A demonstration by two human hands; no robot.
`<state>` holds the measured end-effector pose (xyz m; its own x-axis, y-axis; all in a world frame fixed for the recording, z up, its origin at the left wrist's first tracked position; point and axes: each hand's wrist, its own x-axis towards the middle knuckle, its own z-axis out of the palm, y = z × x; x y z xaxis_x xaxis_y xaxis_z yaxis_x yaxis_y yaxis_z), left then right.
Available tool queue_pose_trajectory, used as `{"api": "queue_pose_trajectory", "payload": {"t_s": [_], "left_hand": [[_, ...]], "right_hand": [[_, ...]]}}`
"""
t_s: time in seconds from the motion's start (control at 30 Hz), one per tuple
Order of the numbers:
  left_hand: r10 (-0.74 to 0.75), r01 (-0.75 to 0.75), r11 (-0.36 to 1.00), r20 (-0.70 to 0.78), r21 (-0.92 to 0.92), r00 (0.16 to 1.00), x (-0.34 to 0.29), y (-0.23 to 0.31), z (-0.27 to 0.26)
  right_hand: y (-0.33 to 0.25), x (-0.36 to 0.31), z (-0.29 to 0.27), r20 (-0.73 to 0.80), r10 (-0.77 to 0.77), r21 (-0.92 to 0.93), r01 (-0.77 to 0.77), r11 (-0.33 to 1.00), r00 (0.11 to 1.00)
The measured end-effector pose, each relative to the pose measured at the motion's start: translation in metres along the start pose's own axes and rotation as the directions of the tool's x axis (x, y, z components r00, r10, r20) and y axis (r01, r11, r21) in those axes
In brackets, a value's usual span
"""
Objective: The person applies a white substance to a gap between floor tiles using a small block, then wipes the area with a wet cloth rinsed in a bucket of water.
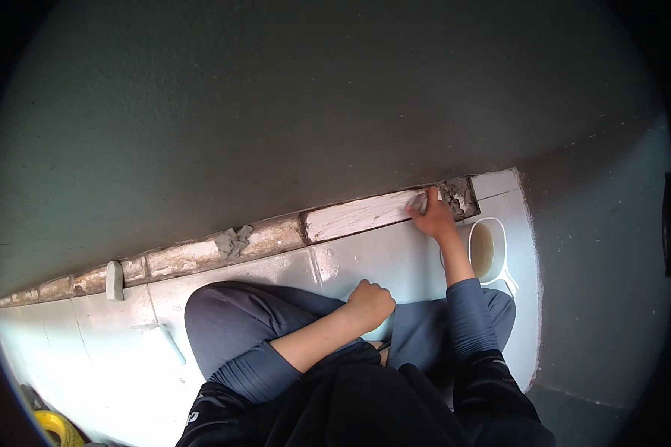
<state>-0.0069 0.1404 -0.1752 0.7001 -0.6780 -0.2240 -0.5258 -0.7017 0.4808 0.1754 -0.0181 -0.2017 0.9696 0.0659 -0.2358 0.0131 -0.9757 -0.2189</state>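
Note:
My right hand (pixel 434 217) reaches to the narrow strip at the foot of the dark wall. Its fingers close round a small greyish lump (pixel 418 203), partly hidden and of a kind I cannot make out. That lump is against a white tile strip (pixel 358 217) with streaks on its face. Right of the strip lies a rough, dark patch of mortar (pixel 459 198). My left hand (pixel 371 306) is a closed fist over my lap, with nothing showing from it. Beside my right forearm stands a white handled dipper (pixel 484 249) with cloudy liquid inside.
A crumpled grey lump (pixel 235 242) lies on the stained strip to the left. Farther left, a pale oblong block (pixel 114 281) rests against the ledge. A light-coloured stick-like object (pixel 170 346) lies on the tiled floor (pixel 101 357). A yellow ring-shaped object (pixel 61 430) is at lower left.

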Motion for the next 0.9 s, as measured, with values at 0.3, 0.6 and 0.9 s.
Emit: {"api": "queue_pose_trajectory", "payload": {"t_s": [0.3,0.6,0.9], "left_hand": [[-0.006,0.006,1.000,0.026,-0.007,1.000,0.003,0.003,-0.001],[-0.031,0.031,0.999,0.035,-0.012,0.999,-0.003,0.001,0.000],[0.000,0.000,1.000,0.034,0.001,0.999,0.003,0.006,-0.001]], "right_hand": [[0.008,-0.001,0.003,-0.157,-0.096,-0.053,0.089,0.995,0.983],[-0.074,-0.034,0.050,-0.263,-0.328,0.054,0.353,0.934,0.908],[-0.040,-0.003,0.032,-0.369,-0.059,-0.030,0.052,0.998,0.927]]}}
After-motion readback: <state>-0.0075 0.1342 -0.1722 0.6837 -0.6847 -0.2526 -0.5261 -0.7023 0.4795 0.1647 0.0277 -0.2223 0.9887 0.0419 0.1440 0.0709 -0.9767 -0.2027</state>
